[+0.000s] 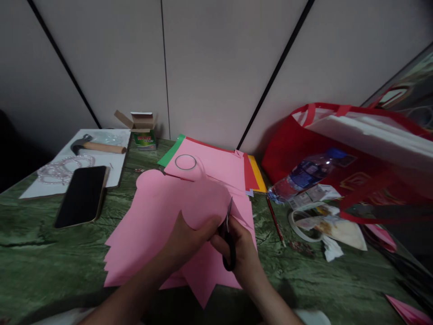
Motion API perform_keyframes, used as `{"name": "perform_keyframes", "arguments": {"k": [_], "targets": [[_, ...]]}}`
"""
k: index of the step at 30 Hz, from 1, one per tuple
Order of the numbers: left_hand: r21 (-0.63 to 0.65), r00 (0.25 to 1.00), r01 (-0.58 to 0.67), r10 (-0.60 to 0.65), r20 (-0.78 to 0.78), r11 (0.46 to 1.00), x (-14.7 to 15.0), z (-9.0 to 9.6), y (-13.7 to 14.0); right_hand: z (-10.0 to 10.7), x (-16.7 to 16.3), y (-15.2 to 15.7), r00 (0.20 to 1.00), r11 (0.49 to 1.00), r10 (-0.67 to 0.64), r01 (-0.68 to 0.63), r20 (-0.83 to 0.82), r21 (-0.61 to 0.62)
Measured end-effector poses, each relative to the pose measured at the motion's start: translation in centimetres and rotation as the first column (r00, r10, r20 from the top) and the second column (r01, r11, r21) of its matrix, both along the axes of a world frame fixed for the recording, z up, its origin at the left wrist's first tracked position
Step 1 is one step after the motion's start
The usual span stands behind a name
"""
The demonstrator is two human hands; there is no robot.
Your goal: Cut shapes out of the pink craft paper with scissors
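My left hand (189, 237) is closed on a rounded piece of pink paper (206, 201), its thumb lying on top near the lower edge. In my right hand (241, 246) is a pair of scissors (230, 248) with black handles, the fingers wrapped round the loops. The blades point away from me and lie at the right edge of the pink piece. Whether paper is between the blades cannot be made out. Beneath both hands spreads a stack of pink paper (149, 225) with notched edges. Behind it lie more coloured sheets (216, 158), with a dark-rimmed ring (185, 162) on top.
To the left are a phone (83, 194), a hammer (101, 146), clear beads (64, 169) and an opened small box (144, 133). A pencil (275, 221), a plastic bottle (304, 174), a roll of tape (297, 225) and a red bag (304, 131) stand or lie at right.
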State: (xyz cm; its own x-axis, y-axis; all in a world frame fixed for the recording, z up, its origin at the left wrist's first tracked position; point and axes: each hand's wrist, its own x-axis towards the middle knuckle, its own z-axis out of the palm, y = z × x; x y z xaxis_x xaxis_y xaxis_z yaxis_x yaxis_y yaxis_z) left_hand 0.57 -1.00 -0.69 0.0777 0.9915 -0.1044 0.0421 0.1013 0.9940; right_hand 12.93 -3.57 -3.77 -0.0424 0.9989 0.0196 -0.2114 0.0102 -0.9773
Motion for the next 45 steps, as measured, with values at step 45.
{"name": "perform_keyframes", "arguments": {"k": [45], "targets": [[0.037, 0.988, 0.077, -0.081, 0.129, 0.996, 0.1, 0.9, 0.3, 1.7, -0.1, 0.1, 0.985, 0.992, -0.046, 0.064, 0.165, -0.108]]}}
